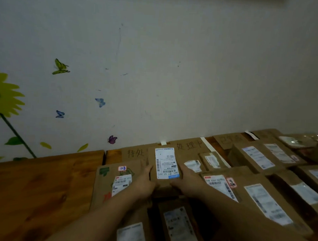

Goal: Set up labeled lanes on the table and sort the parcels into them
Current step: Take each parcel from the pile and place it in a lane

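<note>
Both bare forearms come in from the lower edge and run forward, drawing closer to each other toward the middle. The left hand grips the left side of a parcel, and the right hand grips its right side. The hands face each other, backs turned up and outward, wrists almost straight.

Partly hidden sign
Beyond the left fingers the parcel hides the lane sign's end; label print unreadable.

Brown parcel, label up, near handwritten cardboard lane labels
</note>
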Motion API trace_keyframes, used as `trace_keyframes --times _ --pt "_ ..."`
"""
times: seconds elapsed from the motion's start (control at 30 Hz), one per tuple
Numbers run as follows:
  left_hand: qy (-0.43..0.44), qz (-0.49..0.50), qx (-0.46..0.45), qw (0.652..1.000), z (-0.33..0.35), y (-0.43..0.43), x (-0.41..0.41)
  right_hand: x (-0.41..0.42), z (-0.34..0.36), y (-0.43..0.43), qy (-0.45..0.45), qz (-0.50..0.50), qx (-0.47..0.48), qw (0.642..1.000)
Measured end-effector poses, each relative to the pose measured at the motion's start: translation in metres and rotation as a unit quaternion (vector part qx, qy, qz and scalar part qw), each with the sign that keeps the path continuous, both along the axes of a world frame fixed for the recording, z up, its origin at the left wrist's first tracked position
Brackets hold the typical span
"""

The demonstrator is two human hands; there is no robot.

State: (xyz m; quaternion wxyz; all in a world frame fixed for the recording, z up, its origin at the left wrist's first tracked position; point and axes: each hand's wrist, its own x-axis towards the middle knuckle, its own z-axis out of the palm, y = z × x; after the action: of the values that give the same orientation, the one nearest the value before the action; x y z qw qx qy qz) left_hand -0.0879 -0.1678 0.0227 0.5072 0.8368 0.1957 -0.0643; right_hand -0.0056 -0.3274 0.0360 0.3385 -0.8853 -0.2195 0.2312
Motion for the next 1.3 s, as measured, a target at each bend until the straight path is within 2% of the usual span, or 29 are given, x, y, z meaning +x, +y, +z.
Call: trace_keyframes --times 0.17,0.3,0.57,0.73,0.83,0.9,0.97,1.07,1.2,1.3 --pt "0.034 0.0 -0.003 0.999 -0.014 -0.011 0.012 0.032 -0.02 0.001 -0.032 0.079 -0.122 0.989" --pt "0.061 -0.007 0.023 0.998 -0.019 -0.011 0.014 0.046 -0.031 0.001 0.0 0.1 -0.135 0.986" --pt "0.103 -0.093 0.169 0.976 -0.015 0.009 0.008 0.037 -0.037 0.011 -0.049 0.105 -0.197 0.974" --pt "0.094 -0.077 0.206 0.971 -0.003 0.042 -0.021 0.018 -0.013 0.03 -0.144 0.119 -0.209 0.96" --pt "0.086 -0.047 0.19 0.977 0.014 0.081 -0.062 -0.014 0.005 0.065 -0.154 0.141 -0.149 0.967" --pt "0.066 -0.03 0.219 0.973 0.024 0.112 -0.1 -0.045 0.013 0.097 -0.142 0.165 -0.12 0.969" --pt "0.073 -0.006 0.246 0.966 0.03 0.149 -0.147 -0.081 0.018 0.135 -0.152 0.192 -0.122 0.962" --pt "0.128 0.022 0.269 0.954 0.031 0.211 -0.229 -0.145 0.022 0.198 -0.145 0.228 -0.132 0.954" --pt "0.17 0.072 0.267 0.946 0.039 0.281 -0.33 -0.227 0.029 0.276 -0.129 0.29 -0.142 0.938" --pt "0.163 0.132 0.244 0.947 0.045 0.319 -0.386 -0.274 0.033 0.324 -0.135 0.311 -0.134 0.931"
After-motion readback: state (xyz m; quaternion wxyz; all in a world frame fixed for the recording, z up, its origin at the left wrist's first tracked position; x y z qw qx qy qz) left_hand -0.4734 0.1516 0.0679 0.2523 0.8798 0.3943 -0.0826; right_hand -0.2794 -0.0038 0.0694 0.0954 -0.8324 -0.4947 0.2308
